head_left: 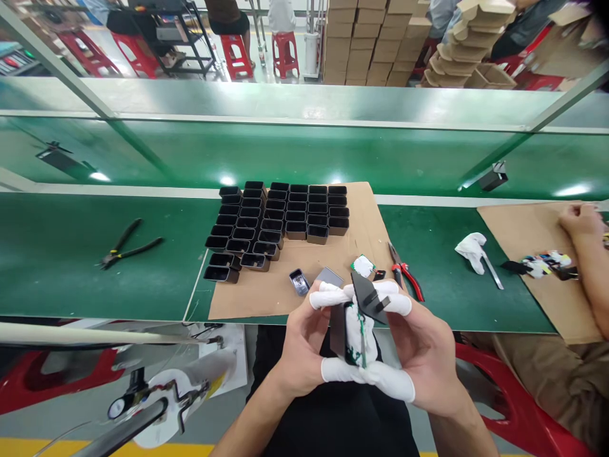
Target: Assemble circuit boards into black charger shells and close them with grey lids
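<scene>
Just in front of my lap, both hands hold an opened black power adapter [339,333]. My left hand [304,346] grips the dark case side, with white finger cots on thumb and fingertips. From the other side my right hand [425,349], also in finger cots, holds the circuit board [361,333], coated in white with green showing. A black plug cover [365,293] with prongs tilts above the board near the right fingertips. Whether the board sits inside the case or beside it, I cannot tell.
Rows of black cases [271,225] stand on the cardboard sheet [304,298]. Near it lie a small metal-looking box [299,282], a white-coated piece [363,265], red-handled pliers [406,273] and black-handled pliers [126,246]. A co-worker's arm [587,254] rests at the right.
</scene>
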The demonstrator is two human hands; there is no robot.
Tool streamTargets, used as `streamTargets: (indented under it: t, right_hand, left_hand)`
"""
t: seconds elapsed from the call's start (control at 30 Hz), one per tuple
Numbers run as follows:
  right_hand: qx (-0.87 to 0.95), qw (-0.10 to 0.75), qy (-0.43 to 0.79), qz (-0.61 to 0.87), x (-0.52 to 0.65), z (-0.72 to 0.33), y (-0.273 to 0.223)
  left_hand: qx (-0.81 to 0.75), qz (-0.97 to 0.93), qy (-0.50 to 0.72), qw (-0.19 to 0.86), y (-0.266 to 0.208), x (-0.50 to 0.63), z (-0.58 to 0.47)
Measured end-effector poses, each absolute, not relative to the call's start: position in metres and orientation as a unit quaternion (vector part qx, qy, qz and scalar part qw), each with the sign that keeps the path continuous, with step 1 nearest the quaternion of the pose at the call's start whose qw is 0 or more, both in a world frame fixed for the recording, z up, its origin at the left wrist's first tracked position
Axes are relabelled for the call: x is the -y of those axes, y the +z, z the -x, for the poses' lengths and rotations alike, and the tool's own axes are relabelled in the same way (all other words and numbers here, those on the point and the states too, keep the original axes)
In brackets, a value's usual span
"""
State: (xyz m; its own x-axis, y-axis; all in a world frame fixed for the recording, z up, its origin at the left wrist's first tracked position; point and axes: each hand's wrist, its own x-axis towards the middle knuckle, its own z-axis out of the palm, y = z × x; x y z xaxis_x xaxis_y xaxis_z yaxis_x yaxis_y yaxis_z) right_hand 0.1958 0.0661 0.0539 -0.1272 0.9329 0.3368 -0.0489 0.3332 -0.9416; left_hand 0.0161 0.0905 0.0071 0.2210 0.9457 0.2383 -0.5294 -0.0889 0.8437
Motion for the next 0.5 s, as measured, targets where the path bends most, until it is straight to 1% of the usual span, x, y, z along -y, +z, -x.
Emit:
streamTargets:
  t: [0.23,0.43,0.5]
  right_hand:
    - [0.604,0.554,0.43,0.377,-0.0663,-0.1955,0.053]
    - [0.549,0.628,0.422,0.354,-0.0603,-0.198,0.0562]
    - [0.542,0.641,0.427,0.335,-0.0588,-0.1994,0.0585]
  left_hand:
    - [-0.266,-0.463,0.566,0.628,0.0003,-0.0863,-0.0134]
    - [-0.25,-0.483,0.551,0.632,0.0038,-0.0908,-0.0153]
    - [-0.242,-0.49,0.556,0.626,0.0033,-0.0902,-0.0162]
